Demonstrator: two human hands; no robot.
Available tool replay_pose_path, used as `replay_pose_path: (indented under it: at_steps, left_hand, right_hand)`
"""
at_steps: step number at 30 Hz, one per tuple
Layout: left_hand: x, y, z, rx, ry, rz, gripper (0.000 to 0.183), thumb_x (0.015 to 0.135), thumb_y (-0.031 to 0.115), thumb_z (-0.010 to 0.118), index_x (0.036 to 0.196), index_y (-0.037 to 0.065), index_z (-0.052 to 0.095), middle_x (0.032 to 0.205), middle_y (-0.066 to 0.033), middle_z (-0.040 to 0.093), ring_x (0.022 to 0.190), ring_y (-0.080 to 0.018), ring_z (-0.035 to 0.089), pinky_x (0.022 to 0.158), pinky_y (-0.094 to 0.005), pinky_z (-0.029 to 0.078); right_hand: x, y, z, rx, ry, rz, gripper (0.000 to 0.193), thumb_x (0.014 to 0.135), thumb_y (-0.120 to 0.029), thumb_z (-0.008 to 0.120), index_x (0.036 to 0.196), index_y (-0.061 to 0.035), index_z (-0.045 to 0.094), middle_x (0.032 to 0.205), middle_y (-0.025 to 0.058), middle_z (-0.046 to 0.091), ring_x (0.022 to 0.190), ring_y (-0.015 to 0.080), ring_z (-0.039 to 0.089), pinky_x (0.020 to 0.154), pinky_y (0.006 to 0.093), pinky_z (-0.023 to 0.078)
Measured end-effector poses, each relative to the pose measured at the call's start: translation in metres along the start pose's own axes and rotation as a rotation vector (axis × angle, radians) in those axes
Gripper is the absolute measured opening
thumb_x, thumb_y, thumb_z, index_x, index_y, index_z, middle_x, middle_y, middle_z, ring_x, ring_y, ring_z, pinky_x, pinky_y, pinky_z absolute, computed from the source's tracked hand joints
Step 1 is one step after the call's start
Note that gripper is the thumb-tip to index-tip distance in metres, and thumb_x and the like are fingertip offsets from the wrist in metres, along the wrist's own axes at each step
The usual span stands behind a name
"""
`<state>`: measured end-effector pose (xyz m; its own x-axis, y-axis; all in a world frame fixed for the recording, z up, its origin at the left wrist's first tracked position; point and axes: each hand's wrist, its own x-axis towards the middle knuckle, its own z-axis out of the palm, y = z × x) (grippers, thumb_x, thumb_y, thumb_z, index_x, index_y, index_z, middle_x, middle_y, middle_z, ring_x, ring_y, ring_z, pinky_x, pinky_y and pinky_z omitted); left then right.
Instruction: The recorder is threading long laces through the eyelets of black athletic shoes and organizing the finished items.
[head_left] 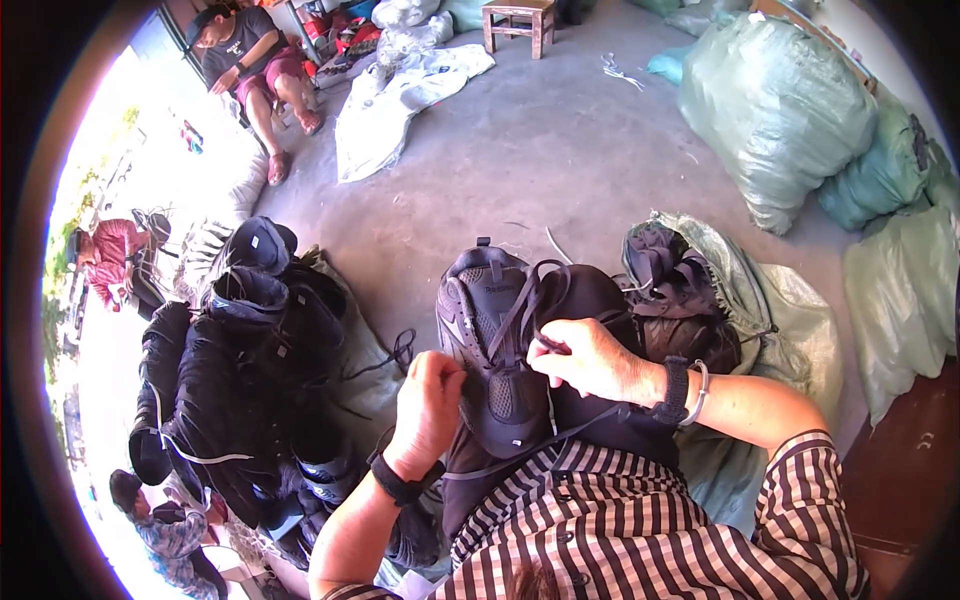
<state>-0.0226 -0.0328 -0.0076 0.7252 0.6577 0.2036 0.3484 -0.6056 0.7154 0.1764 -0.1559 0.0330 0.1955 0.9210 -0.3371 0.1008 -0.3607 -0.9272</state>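
A dark grey and black sneaker [512, 400] lies across my lap, its toe toward me and its heel pointing away. Black shoelace [527, 300] runs through its front and loops loosely on the right side. My right hand [585, 358] is closed in a pinch on the lace at the shoe's right edge. On the other side, my left hand [430, 398] is closed close against the shoe; whatever is between its fingers is hidden. A dark strap circles each wrist, with a pale bracelet on the right.
Dark shoes [250, 300] are heaped at my left. An opened sack [800, 310] with black pieces [665, 265] lies at my right. Large pale-green sacks [780, 110] stand farther right. Beyond are a white sheet [410, 95], a wooden stool [518, 25] and a seated person [250, 60].
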Motion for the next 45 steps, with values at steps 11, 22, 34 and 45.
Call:
replay_pose_path:
  at_steps: [11, 22, 34, 45]
  left_hand:
    - [0.009, 0.035, 0.0, 0.132, 0.054, 0.229, 0.019, 0.071, 0.013, 0.072, 0.082, 0.008, 0.058, 0.079, -0.0074, 0.056, 0.07, -0.0278, 0.056, 0.065, -0.0354, 0.047]
    - [-0.001, 0.019, -0.001, -0.106, -0.041, 0.046, 0.017, 0.073, 0.009, 0.069, 0.083, 0.005, 0.056, 0.077, -0.0086, 0.055, 0.073, -0.0292, 0.056, 0.067, -0.0366, 0.044]
    - [0.004, 0.027, 0.002, -0.008, -0.016, 0.085, 0.018, 0.07, 0.011, 0.073, 0.076, 0.006, 0.057, 0.071, -0.0068, 0.053, 0.066, -0.0236, 0.054, 0.064, -0.0329, 0.045]
    - [0.001, 0.023, 0.011, -0.088, 0.024, -0.005, 0.023, 0.072, 0.015, 0.072, 0.081, 0.006, 0.054, 0.071, -0.0064, 0.053, 0.066, -0.0231, 0.054, 0.067, -0.0336, 0.043]
  right_hand:
    - [0.008, 0.015, 0.014, -0.619, 0.18, -0.366, 0.022, 0.077, -0.016, 0.067, 0.088, -0.0037, 0.053, 0.079, 0.0139, 0.064, 0.075, 0.0317, 0.064, 0.064, 0.0392, 0.049]
    - [0.009, 0.012, -0.005, -0.11, 0.078, -0.221, 0.015, 0.081, -0.009, 0.065, 0.084, 0.0014, 0.055, 0.073, 0.0102, 0.061, 0.065, 0.0126, 0.059, 0.061, 0.0285, 0.048]
    - [0.012, 0.02, 0.012, -0.695, 0.236, -0.667, 0.017, 0.075, -0.007, 0.063, 0.085, -0.0043, 0.049, 0.075, 0.0106, 0.057, 0.063, 0.0292, 0.061, 0.055, 0.0349, 0.049]
    - [0.005, 0.027, 0.001, -1.408, 0.164, -0.709, 0.008, 0.073, -0.015, 0.056, 0.076, -0.0083, 0.051, 0.065, 0.004, 0.052, 0.05, 0.0182, 0.058, 0.048, 0.029, 0.047]
